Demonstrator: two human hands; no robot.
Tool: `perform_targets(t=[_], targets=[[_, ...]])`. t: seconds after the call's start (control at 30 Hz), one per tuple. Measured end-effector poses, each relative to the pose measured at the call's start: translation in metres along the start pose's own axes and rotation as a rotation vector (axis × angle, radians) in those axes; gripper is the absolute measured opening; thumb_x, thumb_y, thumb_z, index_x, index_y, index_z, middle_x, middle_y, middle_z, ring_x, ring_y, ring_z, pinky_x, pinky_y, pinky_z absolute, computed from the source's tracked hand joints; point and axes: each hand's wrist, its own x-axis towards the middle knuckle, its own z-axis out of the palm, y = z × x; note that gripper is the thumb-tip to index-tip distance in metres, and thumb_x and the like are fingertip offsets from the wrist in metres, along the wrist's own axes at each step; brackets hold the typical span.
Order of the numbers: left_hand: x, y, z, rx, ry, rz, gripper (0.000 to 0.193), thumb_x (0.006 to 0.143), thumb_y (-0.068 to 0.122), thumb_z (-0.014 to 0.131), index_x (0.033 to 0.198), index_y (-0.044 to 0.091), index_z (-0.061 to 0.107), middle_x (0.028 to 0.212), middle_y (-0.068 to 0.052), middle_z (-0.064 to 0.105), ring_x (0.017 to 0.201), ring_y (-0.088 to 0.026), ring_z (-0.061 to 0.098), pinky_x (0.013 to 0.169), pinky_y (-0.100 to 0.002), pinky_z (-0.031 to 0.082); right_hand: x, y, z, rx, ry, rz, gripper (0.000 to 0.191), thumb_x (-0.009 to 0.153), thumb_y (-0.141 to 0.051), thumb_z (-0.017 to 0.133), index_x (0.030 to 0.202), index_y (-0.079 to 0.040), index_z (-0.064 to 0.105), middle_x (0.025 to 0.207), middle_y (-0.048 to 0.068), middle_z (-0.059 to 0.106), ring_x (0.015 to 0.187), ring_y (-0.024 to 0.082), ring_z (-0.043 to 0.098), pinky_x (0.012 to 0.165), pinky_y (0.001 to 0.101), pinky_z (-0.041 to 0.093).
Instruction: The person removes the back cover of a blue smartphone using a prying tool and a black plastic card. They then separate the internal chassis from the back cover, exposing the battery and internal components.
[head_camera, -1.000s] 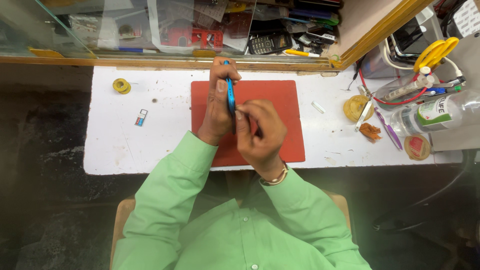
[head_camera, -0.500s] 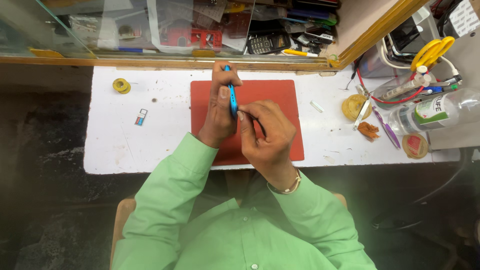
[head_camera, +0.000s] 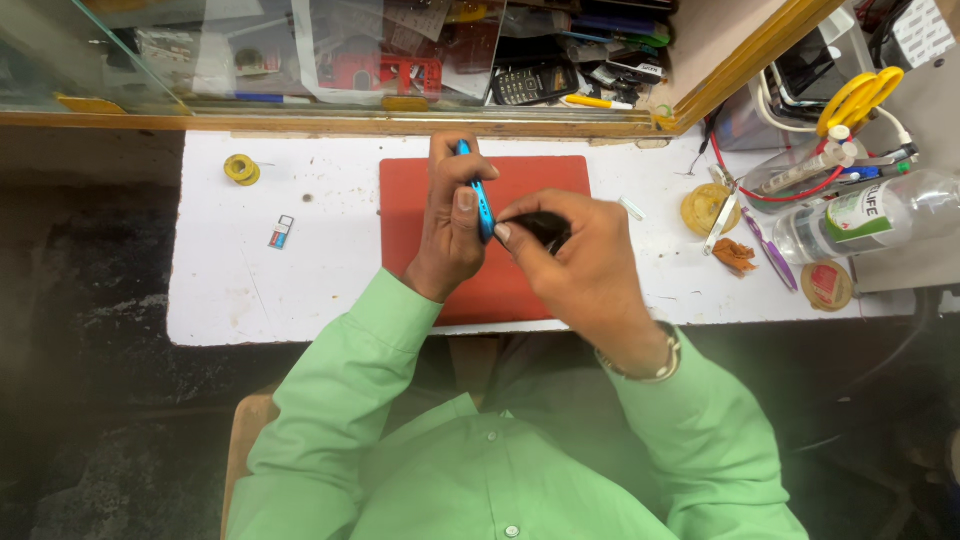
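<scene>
A white tabletop (head_camera: 320, 300) carries one red mat (head_camera: 530, 180) at its middle. On the left lie one yellow tape roll (head_camera: 241, 169), far, and one small card (head_camera: 282, 232) nearer. On the right sit a yellow solder coil (head_camera: 705, 208), an orange scrap (head_camera: 735, 255), a purple stick (head_camera: 768, 250), a round red-topped tin (head_camera: 827, 285) and one clear bottle (head_camera: 875, 215) lying on its side. Farther right, yellow scissors (head_camera: 860, 95) stand among cables. Behind the far edge, a glass case (head_camera: 400, 50) holds a keypad phone (head_camera: 535, 85) and loose parts.

Above the mat, both hands meet. The left hand (head_camera: 450, 225) is clenched around a thin blue phone (head_camera: 478, 195), held on edge, its thumb lying along the phone's side and fingers wrapped behind. The right hand (head_camera: 575, 265) comes in from the near right, wrist bent, with a metal bracelet (head_camera: 650, 365) on it; its fingertips pinch a small dark tool (head_camera: 545, 228) whose tip touches the phone's edge. The hands hide much of the mat's middle. Both arms wear green sleeves.
</scene>
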Motion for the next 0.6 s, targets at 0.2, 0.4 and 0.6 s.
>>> perform_targets(t=[0.2,0.4,0.6], targets=[[0.003,-0.001,0.002,-0.015,0.026,0.012,0.04,0.116,0.045,0.032,0.12,0.011,0.051,0.116,-0.01,0.039,0.101,-0.021,0.042,0.097,-0.036,0.039,-0.005,0.014,-0.003,0.217,-0.061,-0.039,0.012,0.098,-0.005,0.069,0.105,0.004,0.07,0.09,0.006,0.075,0.083,0.008,0.069,0.076,0.0225,0.056],[0.001,-0.001,0.001,0.011,0.004,0.011,0.041,0.116,0.046,0.029,0.12,0.011,0.05,0.116,-0.01,0.038,0.1,-0.021,0.042,0.095,-0.036,0.039,-0.006,0.017,0.001,0.305,-0.052,0.082,0.012,0.099,-0.007,0.068,0.1,0.005,0.07,0.08,0.005,0.071,0.074,0.009,0.067,0.066,0.023,0.054],[0.001,-0.001,0.0,-0.008,0.007,0.001,0.04,0.116,0.045,0.03,0.119,0.011,0.05,0.116,-0.01,0.037,0.101,-0.021,0.042,0.096,-0.036,0.039,-0.002,0.015,0.006,0.36,-0.031,0.108,0.012,0.097,-0.007,0.069,0.099,0.005,0.07,0.077,0.005,0.07,0.069,0.01,0.067,0.062,0.0231,0.053]])
